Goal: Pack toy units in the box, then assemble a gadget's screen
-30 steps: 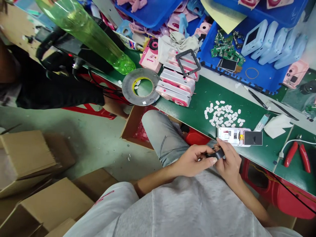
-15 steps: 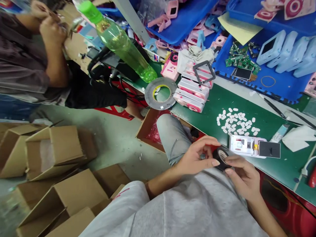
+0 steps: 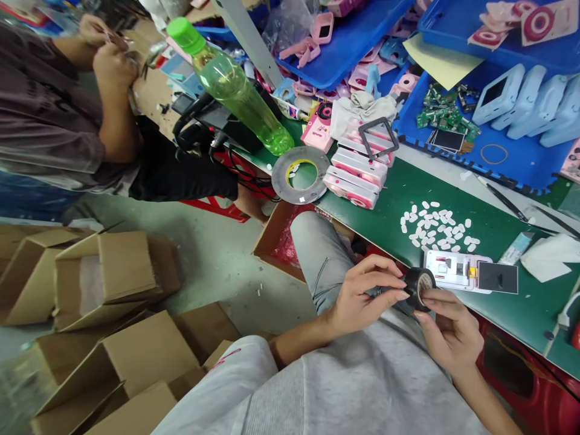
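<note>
Tape roll (image 3: 417,288): was held near the bench (image 3: 408,181) edge.
Bench top: was green, strewn with white pads (image 3: 448,231).
Floor (image 3: 217,241): bore cardboard boxes (image 3: 136,347).
Blue tray (image 3: 528,148): held circuit boards (image 3: 439,115) and blue cases (image 3: 501,99).
Tape: was black, with a pale core.
Left hand (image 3: 362,296): was half closed, fingertips gripping the roll.
Right hand (image 3: 453,332): was partly curled, pinching its rim.

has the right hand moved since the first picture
Yes. Judged against the open device, the right hand has drawn back, lower in the picture: its fingertips, first at the device's edge, are now below it, on the black tape roll.
</note>
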A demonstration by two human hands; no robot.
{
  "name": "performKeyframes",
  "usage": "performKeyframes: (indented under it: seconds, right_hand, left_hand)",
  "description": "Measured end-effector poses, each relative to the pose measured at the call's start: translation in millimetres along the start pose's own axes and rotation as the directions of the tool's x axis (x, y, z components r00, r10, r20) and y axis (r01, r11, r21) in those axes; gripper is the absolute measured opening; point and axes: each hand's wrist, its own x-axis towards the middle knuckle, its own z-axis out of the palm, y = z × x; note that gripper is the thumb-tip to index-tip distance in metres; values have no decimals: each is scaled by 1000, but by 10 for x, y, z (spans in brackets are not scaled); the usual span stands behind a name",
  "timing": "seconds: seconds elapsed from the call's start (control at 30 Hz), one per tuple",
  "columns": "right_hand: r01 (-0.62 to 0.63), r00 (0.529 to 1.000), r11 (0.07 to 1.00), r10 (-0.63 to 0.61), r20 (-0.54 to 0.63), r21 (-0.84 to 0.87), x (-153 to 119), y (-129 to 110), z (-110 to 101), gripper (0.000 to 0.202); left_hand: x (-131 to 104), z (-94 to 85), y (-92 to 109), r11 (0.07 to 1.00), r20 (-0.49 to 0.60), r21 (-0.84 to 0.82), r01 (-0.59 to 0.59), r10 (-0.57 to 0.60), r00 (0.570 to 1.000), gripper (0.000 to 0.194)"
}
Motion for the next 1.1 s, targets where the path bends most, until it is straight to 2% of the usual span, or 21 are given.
performKeyframes:
  seconds: [0.13,0.23,0.4,0.5,0.7,0.8,0.87,0.97,1.03,1.1]
  right_hand:
    - [19,999,1000,-19,30,-19,-41,29,-25,28]
    - [25,998,999,-24,50,-28,-44,52,-43,28]
    - [78,995,993,-72,70,-92,7,55,-69,22]
    - [111,993,981,-102,67,-160,36,12,-69,21]
    - [127,992,967,-121,39,-220,75,-79,-54,21]
    - [45,998,957,-56,-30,-287,73,-47,-111,22]
    - [-17,997,946,-10,-79,-325,74,-25,-173,23]
    - [36,999,947,-34,12,-319,97,-44,-237,23]
    - [89,995,948,-69,77,-306,121,-80,-234,21]
    - [108,993,945,-87,83,-307,138,-108,-207,18]
  left_hand:
    - [17,-9,-3,999,26,-21,44,-43,999,6]
    - [53,-42,15,998,88,1,62,-61,994,5]
    - [80,-78,32,995,245,28,92,-96,965,17]
    - [61,-55,21,993,279,25,113,-115,953,24]
    - [16,9,61,990,285,-49,134,-114,952,24]
    - [-4,4,110,990,293,-88,109,-79,953,21]
    - [-11,0,126,991,248,-97,89,-63,967,15]
    - [9,14,116,996,125,-30,81,-76,989,6]
    - [37,37,99,997,111,50,64,-69,991,18]
    - [59,63,87,993,138,117,20,-37,990,26]
